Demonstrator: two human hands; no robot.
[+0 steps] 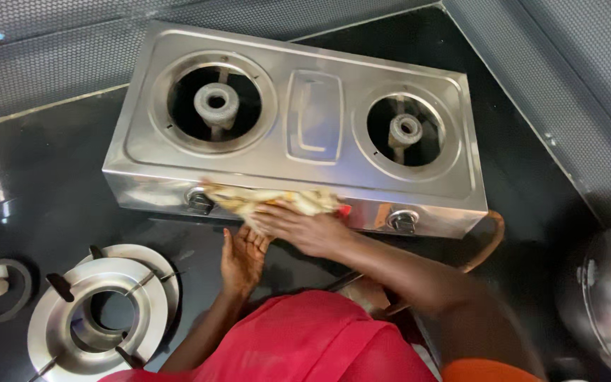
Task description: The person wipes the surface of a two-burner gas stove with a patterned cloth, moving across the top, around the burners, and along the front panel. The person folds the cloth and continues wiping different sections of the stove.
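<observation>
Yellowish crumpled cloth (270,201) lying on the front edge of the steel stove (291,120), right hand (305,230) pressing flat on it with fingers together, left hand (243,258) just below it, palm up, fingers slightly spread, touching nothing clearly
</observation>
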